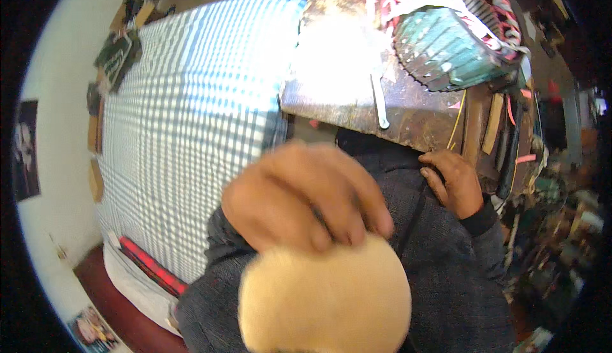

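Note:
Close to the camera, my left hand (pixel 312 193) is closed with its fingertips on the top edge of a smooth, rounded, pale yellow piece (pixel 325 299). What kind of thing it is does not show clearly, and its lower edge runs out of view. My right hand (pixel 456 184) rests at the near edge of the wooden bench (pixel 344 107), thumb and fingers apart, with nothing seen in it. On the bench lies a green, finned motor stator (pixel 433 50) with white and pink strips about its windings. A flat metal blade-like tool (pixel 380 101) lies nearer to me.
To the left spreads a surface under a blue-and-white checked cloth (pixel 197 98), with a red and black strip (pixel 152 267) at its near edge. Wooden sticks (pixel 493 123) lie at the bench's right side. Cluttered parts (pixel 554 244) fill the far right.

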The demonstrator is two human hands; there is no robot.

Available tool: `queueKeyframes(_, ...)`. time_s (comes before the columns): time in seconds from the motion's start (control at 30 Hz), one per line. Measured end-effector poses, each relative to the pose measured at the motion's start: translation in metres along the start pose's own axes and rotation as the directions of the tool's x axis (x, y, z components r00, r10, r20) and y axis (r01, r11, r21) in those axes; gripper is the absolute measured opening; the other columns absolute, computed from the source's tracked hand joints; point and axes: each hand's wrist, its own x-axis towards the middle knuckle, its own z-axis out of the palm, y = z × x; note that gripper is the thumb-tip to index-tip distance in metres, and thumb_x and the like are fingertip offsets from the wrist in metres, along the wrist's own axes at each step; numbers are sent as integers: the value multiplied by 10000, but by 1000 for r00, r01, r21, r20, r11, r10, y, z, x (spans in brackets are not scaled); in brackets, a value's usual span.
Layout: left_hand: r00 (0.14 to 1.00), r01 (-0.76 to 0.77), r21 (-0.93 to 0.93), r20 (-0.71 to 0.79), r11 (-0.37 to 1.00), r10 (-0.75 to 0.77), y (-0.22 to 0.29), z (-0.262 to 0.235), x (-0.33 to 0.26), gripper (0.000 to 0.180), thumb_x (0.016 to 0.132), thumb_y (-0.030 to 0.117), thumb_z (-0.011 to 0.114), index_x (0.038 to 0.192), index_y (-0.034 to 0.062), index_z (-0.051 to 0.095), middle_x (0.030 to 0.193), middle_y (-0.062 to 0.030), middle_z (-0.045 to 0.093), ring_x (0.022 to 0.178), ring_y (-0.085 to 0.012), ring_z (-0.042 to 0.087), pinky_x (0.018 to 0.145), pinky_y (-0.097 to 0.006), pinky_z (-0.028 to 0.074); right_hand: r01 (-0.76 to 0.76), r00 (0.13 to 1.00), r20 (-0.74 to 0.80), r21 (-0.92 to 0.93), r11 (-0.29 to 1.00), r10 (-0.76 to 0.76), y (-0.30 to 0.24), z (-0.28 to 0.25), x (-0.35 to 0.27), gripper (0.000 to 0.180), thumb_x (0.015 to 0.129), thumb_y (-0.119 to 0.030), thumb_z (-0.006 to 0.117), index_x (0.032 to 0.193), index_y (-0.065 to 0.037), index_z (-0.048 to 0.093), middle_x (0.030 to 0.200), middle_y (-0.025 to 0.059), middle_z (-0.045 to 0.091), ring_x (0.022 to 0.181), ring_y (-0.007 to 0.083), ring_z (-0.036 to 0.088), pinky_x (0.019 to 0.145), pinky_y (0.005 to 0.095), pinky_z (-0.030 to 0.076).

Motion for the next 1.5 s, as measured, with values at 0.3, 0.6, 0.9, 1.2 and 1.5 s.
queueKeyframes(0.3,972,236,63,-8,970,-236,-1,53,32,110,927,30,714,886,60,617,991,-112,650,915,-308,727,763,-427,587,-21,999,-37,4,1000,21,8,0,-17,230,914,-116,715,1132,-64,663,1028,154,702,967,386,665,856,458,519)
queueKeyframes(0.6,822,392,403,252,827,-511,-2,62,85,197,914,82,741,732,101,671,856,-76,719,879,-199,688,779,-352,532,17,991,-134,13,1000,-15,14,-4,-25,207,914,-158,716,1087,-54,671,966,157,687,903,383,669,794,458,529)
queueKeyframes(0.9,950,265,252,99,931,-297,-9,47,61,134,950,191,732,865,133,646,998,-52,697,876,-215,649,798,-369,528,-15,997,-80,40,999,19,14,-4,-20,217,924,-162,714,1110,-57,677,1063,157,714,969,376,685,851,456,540)
queueKeyframes(1.2,839,462,600,-534,653,-103,31,-151,-55,409,1008,179,695,1364,41,550,1271,-143,627,1100,-272,638,975,-427,528,8,995,-98,-6,1000,-8,29,-2,-18,241,937,-241,706,1110,-73,689,986,137,694,909,364,684,829,472,541)
queueKeyframes(1.5,-393,664,-416,-901,621,-184,128,-383,-346,292,1048,297,642,1279,119,640,1016,-26,720,783,-176,631,657,-351,531,12,987,-161,24,1000,-8,38,-1,-19,247,938,-291,694,1062,-79,671,924,158,669,834,382,690,756,484,559)
